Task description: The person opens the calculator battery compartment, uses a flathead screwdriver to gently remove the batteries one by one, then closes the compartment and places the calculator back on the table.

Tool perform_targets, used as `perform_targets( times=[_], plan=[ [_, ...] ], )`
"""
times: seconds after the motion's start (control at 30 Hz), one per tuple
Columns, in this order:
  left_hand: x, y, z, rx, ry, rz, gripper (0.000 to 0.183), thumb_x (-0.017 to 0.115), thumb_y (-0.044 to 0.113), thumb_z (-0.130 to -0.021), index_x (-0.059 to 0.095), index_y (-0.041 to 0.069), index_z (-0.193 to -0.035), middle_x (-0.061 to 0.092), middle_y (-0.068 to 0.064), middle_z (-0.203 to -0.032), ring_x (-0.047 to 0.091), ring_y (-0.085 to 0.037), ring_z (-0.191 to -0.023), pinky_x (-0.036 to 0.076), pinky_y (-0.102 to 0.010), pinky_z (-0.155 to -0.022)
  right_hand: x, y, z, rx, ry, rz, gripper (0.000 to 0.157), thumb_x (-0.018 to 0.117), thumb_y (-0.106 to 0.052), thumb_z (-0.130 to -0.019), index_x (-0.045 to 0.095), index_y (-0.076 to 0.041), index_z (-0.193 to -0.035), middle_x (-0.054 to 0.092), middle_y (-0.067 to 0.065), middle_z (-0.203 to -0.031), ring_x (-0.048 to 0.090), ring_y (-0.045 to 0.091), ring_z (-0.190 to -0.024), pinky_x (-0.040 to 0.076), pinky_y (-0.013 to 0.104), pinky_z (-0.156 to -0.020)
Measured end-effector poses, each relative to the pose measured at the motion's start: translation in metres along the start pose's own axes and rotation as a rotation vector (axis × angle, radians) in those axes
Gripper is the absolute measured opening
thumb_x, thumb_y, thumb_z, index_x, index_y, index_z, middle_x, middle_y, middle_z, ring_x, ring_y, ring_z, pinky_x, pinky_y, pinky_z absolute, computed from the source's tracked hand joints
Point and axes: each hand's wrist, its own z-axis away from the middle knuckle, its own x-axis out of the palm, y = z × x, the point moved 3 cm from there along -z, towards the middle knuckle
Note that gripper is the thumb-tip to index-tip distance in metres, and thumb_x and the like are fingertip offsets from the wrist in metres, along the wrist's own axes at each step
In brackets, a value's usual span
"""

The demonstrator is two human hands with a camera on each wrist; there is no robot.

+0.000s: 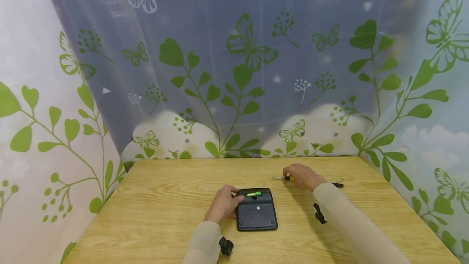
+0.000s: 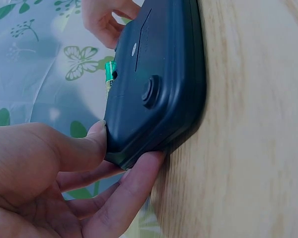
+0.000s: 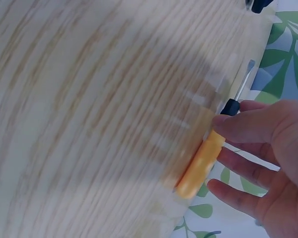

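A dark, flat device like a desk calculator (image 1: 257, 220) lies with its back facing up, its battery bay uncovered and a green battery (image 1: 254, 194) inside. My left hand (image 1: 223, 203) grips its left edge, thumb on top and fingers along the side, as the left wrist view (image 2: 44, 168) shows up close. To the right and farther back, my right hand (image 1: 302, 175) pinches a screwdriver (image 3: 201, 166) between thumb and forefinger near the dark collar. Its handle is yellow, and its metal shaft points left in the head view. The other fingers of that hand are loosely bent beside the handle.
A thin black piece (image 1: 338, 185) lies on the wooden table (image 1: 165, 199) just right of my right hand. Patterned cloth (image 1: 220, 93) with leaves and butterflies hangs behind the table's back edge and along both sides. Each wrist wears a black strap mount (image 1: 226, 246).
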Motion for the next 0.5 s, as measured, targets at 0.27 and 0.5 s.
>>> perform_targets(
  times=[0.27,0.5],
  plan=[
    [0.000,0.000,0.000,-0.001,0.001,0.000,0.042,0.068,0.015,-0.101,0.060,-0.002,-0.139,0.066,-0.025,-0.120,0.072,-0.025,-0.080,0.064,-0.033,-0.054,-0.006,-0.004,-0.001,-0.004,0.007,0.003,0.042,0.073,0.012,-0.088,0.068,-0.002,-0.127,0.070,0.018,-0.118,0.069,0.032,-0.101,0.063,0.046,-0.086],
    [0.000,0.001,0.001,-0.004,0.000,-0.002,0.042,0.068,0.015,-0.101,0.060,-0.002,-0.139,0.066,-0.026,-0.122,0.072,-0.025,-0.082,0.064,-0.033,-0.054,-0.011,-0.008,-0.003,-0.014,0.069,0.023,0.049,0.067,0.020,-0.086,0.067,-0.004,-0.130,0.067,0.020,-0.119,0.067,0.037,-0.104,0.062,0.047,-0.085]
  ],
)
